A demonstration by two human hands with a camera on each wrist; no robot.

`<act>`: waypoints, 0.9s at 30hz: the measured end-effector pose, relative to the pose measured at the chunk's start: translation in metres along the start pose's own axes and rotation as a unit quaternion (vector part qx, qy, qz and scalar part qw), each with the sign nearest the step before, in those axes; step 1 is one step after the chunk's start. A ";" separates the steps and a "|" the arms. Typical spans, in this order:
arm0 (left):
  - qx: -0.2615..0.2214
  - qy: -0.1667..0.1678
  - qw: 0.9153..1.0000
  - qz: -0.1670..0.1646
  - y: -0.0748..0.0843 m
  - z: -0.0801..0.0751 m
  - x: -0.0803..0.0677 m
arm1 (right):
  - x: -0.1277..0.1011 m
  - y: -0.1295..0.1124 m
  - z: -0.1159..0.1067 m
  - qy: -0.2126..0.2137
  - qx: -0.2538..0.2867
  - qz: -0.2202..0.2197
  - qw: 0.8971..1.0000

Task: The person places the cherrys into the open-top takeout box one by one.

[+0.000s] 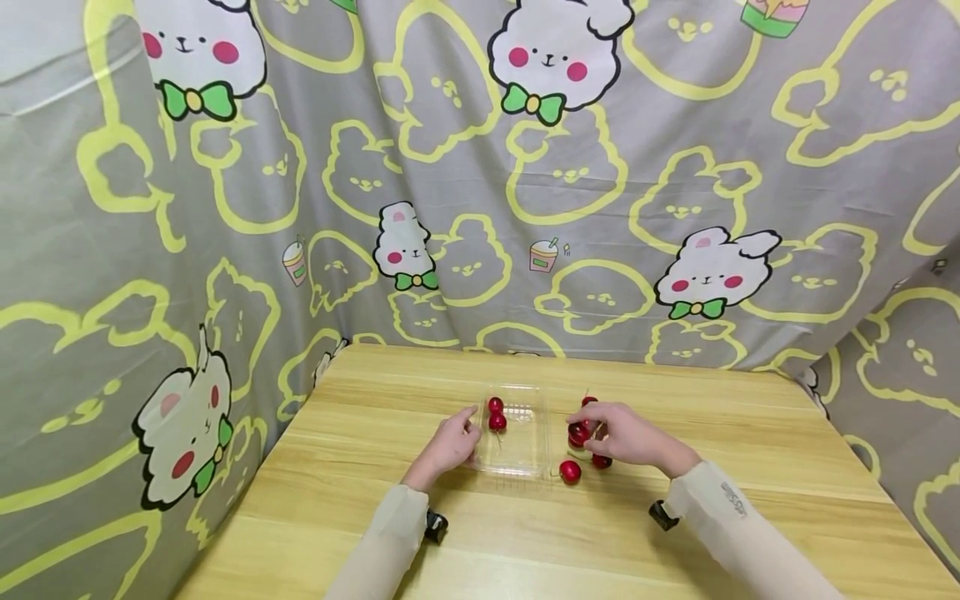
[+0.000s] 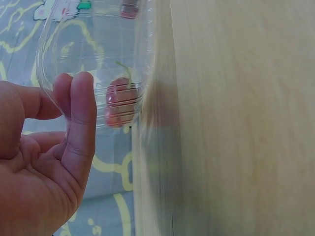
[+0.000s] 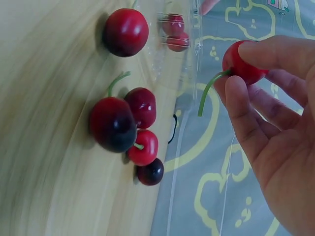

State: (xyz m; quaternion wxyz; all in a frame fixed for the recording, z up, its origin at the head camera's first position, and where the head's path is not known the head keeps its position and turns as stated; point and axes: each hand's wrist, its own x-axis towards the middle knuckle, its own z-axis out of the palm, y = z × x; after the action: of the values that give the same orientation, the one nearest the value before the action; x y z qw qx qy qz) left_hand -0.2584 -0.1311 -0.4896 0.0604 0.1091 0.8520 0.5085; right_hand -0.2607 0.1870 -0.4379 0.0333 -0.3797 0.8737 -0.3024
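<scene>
A clear plastic box [image 1: 525, 454] lies open on the wooden table [image 1: 360, 500], with two red cherries [image 1: 497, 414] inside. My left hand [image 1: 459, 439] rests at its left edge; in the left wrist view its straight fingers [image 2: 78, 113] touch the box wall [image 2: 88, 44], with a cherry [image 2: 118, 101] showing through. My right hand [image 1: 587, 427] is just right of the box and pinches a red cherry [image 3: 243, 61] by thumb and fingers, stem hanging. Several loose cherries [image 3: 112, 123] lie on the table under it, one more [image 1: 570, 472] nearer me.
A grey cloth with yellow rabbit outlines [image 1: 480, 208] hangs as a wall behind and on both sides of the table. The box [image 3: 172, 29] appears at the top of the right wrist view. Bare wood [image 1: 525, 550] stretches towards me.
</scene>
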 end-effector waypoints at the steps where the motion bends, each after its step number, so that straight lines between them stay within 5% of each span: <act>1: 0.003 0.001 1.000 -0.001 0.001 0.000 0.000 | 0.002 -0.001 0.000 0.001 -0.001 -0.001 1.000; 27: 0.006 -0.004 1.000 -0.004 0.003 0.001 0.000 | 0.056 -0.013 0.025 0.011 0.051 0.017 0.998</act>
State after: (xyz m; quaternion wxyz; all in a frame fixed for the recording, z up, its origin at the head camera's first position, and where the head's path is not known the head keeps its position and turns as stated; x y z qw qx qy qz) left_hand -0.2582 -0.1284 -0.4877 0.0651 0.1080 0.8551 0.5029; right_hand -0.2846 0.1295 -0.4419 0.0481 -0.3595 0.8637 -0.3501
